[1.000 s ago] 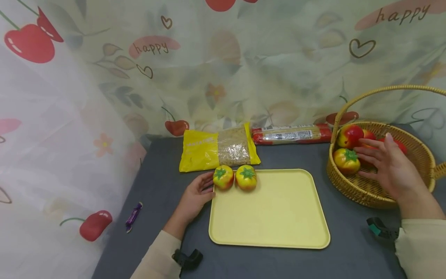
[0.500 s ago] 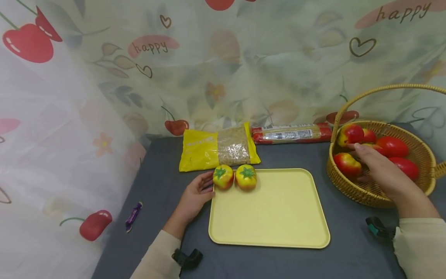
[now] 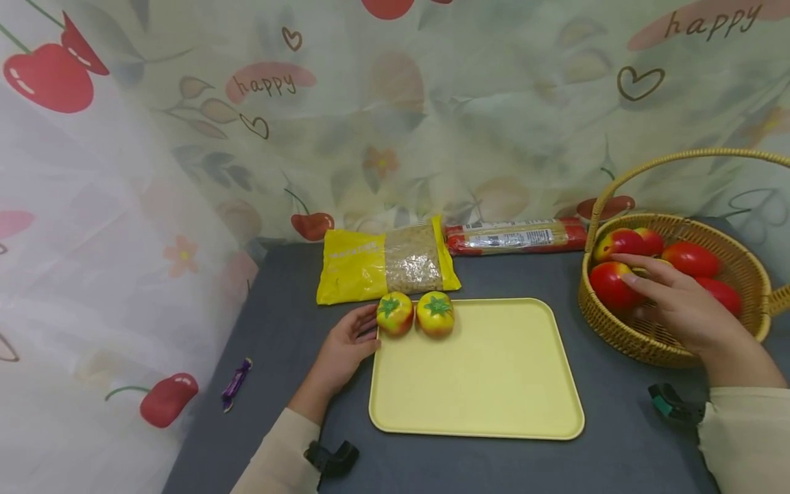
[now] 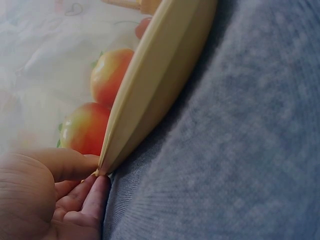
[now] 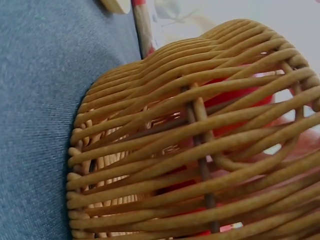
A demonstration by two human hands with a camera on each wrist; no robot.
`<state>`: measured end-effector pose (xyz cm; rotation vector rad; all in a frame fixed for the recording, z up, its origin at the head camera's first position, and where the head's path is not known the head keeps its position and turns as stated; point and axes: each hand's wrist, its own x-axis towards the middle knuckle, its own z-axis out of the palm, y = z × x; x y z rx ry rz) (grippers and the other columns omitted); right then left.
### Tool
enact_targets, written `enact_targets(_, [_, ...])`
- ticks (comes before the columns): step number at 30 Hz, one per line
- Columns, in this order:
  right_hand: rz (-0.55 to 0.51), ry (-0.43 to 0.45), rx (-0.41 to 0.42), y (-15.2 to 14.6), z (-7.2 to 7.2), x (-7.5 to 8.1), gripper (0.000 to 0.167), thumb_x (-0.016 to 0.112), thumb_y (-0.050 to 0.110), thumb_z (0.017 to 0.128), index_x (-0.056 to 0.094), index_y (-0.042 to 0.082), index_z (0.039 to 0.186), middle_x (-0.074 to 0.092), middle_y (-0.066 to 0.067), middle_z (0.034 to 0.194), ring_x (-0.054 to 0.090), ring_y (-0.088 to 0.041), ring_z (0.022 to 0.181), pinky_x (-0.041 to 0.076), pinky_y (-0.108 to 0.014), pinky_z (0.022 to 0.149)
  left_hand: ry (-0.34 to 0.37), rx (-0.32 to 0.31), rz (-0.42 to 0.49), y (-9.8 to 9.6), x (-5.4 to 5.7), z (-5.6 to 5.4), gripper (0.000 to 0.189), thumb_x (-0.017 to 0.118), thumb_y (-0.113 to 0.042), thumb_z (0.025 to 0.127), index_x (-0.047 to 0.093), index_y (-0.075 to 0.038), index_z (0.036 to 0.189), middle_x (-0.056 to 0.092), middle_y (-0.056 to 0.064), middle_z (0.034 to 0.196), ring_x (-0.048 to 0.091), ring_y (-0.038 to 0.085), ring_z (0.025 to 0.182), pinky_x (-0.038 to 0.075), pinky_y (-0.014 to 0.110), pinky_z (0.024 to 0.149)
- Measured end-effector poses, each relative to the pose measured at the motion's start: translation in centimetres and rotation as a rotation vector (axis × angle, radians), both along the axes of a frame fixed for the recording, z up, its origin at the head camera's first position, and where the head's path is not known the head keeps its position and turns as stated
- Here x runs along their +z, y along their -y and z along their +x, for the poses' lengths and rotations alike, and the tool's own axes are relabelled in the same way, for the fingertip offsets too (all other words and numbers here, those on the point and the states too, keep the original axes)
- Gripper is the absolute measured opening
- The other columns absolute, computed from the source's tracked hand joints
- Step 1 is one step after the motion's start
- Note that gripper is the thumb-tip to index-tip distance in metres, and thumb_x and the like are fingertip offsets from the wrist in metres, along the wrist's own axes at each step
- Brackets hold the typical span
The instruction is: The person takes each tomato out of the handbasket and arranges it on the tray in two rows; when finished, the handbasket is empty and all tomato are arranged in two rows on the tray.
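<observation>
My left hand point(image 3: 345, 350) pinches the left edge of a pale yellow tray point(image 3: 487, 384), thumb at the rim and fingers below it in the left wrist view. Near that hand, two yellow-red tomatoes point(image 3: 395, 314) with green leafy tops sit side by side at the tray's back left corner. Inside the wicker basket point(image 3: 642, 346), my right hand point(image 3: 691, 309) has its thumb and fingers round a tomato point(image 3: 613, 285), its red side showing. Wicker hides most of the right hand in the right wrist view.
Several other red fruits point(image 3: 691, 259) lie in the basket, whose tall handle point(image 3: 685, 158) arches overhead. Behind the tray are a yellow bag point(image 3: 354, 267) of grain and a red-ended noodle pack point(image 3: 515, 237). A purple-wrapped candy point(image 3: 237, 384) lies at the left.
My right hand has lowered into the basket and closed round the tomato. That tomato has turned from its leafy yellow side to its red side. The left hand and tray stay put.
</observation>
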<state>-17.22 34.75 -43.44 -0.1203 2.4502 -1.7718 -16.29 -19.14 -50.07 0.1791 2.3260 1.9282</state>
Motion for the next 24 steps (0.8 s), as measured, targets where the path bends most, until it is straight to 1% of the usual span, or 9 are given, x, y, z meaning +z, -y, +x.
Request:
enact_targets(3, [-0.122, -0.032, -0.001, 0.0, 0.2, 0.0, 0.046, 0.057, 0.013, 0.115, 0.057, 0.031, 0.157, 0.041, 0.009, 0.141, 0.061, -0.011, 0.096, 0.059, -0.022, 0.071, 0.001, -0.006, 0.003, 0.0, 0.0, 0.0, 0.069, 0.071, 0.012, 0.098, 0.048, -0.001, 0.161, 0.051, 0.018, 0.161, 0.049, 0.033, 0.148, 0.047, 0.046, 0.116])
enact_targets(6, [-0.233, -0.046, 0.014, 0.0, 0.3, 0.0, 0.047, 0.059, 0.005, 0.112, 0.058, 0.026, 0.154, 0.048, 0.005, 0.14, 0.066, -0.011, 0.099, 0.061, -0.023, 0.074, 0.005, -0.008, 0.003, 0.1, 0.0, 0.0, 0.069, 0.071, 0.012, 0.098, 0.047, -0.001, 0.162, 0.051, 0.018, 0.162, 0.049, 0.033, 0.148, 0.047, 0.046, 0.117])
enact_targets(10, [-0.316, -0.055, 0.032, -0.1, 0.4, -0.1, 0.045, 0.061, -0.001, 0.109, 0.06, 0.022, 0.148, 0.06, 0.002, 0.132, 0.071, -0.013, 0.098, 0.063, -0.025, 0.076, 0.009, -0.004, -0.001, 0.0, 0.1, 0.0, 0.069, 0.071, 0.012, 0.098, 0.047, -0.001, 0.162, 0.05, 0.018, 0.162, 0.049, 0.033, 0.148, 0.047, 0.046, 0.117])
enact_targets(12, [-0.314, -0.07, 0.03, -0.1, 0.5, -0.2, 0.045, 0.062, -0.003, 0.108, 0.06, 0.022, 0.146, 0.061, 0.001, 0.13, 0.07, -0.013, 0.095, 0.062, -0.023, 0.075, 0.008, -0.001, -0.002, 0.0, 0.1, 0.1, 0.069, 0.071, 0.012, 0.098, 0.047, -0.001, 0.162, 0.05, 0.018, 0.162, 0.049, 0.033, 0.148, 0.046, 0.047, 0.117])
enact_targets(14, [-0.271, -0.094, 0.02, -0.1, 0.7, -0.2, 0.046, 0.062, -0.002, 0.109, 0.059, 0.025, 0.145, 0.06, 0.002, 0.128, 0.067, -0.013, 0.091, 0.06, -0.021, 0.073, 0.005, -0.001, -0.002, 0.0, 0.0, 0.0, 0.069, 0.071, 0.011, 0.098, 0.048, -0.001, 0.162, 0.051, 0.018, 0.162, 0.049, 0.033, 0.148, 0.047, 0.047, 0.117])
enact_targets(16, [-0.283, -0.13, 0.037, 0.0, 0.8, -0.2, 0.046, 0.059, -0.003, 0.11, 0.058, 0.023, 0.147, 0.054, 0.001, 0.134, 0.065, -0.012, 0.095, 0.058, -0.018, 0.076, 0.004, -0.001, -0.002, 0.0, 0.0, 0.0, 0.069, 0.072, 0.011, 0.098, 0.048, -0.001, 0.161, 0.051, 0.018, 0.161, 0.049, 0.033, 0.148, 0.047, 0.047, 0.117])
enact_targets(21, [-0.361, -0.197, 0.06, 0.4, 1.1, 0.0, 0.051, 0.055, -0.008, 0.109, 0.054, 0.011, 0.156, 0.042, -0.002, 0.149, 0.059, -0.014, 0.092, 0.054, -0.017, 0.07, 0.003, -0.002, -0.005, 0.0, 0.0, 0.0, 0.069, 0.072, 0.011, 0.098, 0.047, -0.001, 0.162, 0.05, 0.018, 0.162, 0.049, 0.034, 0.148, 0.046, 0.047, 0.117])
enact_targets(23, [-0.324, -0.205, 0.023, 0.6, 1.2, 0.2, 0.056, 0.057, -0.009, 0.108, 0.051, 0.01, 0.16, 0.04, -0.003, 0.15, 0.057, -0.015, 0.087, 0.052, -0.02, 0.066, 0.002, -0.002, -0.006, 0.0, 0.0, 0.0, 0.069, 0.072, 0.011, 0.098, 0.047, -0.001, 0.162, 0.05, 0.018, 0.162, 0.049, 0.034, 0.148, 0.046, 0.047, 0.117])
enact_targets(24, [-0.3, -0.204, 0.004, 0.7, 1.3, 0.3, 0.058, 0.059, -0.008, 0.108, 0.049, 0.01, 0.161, 0.038, -0.002, 0.151, 0.059, -0.014, 0.09, 0.053, -0.019, 0.067, 0.003, -0.002, -0.006, 0.0, 0.0, 0.0, 0.069, 0.072, 0.011, 0.098, 0.047, -0.001, 0.162, 0.05, 0.018, 0.162, 0.049, 0.033, 0.148, 0.046, 0.047, 0.117])
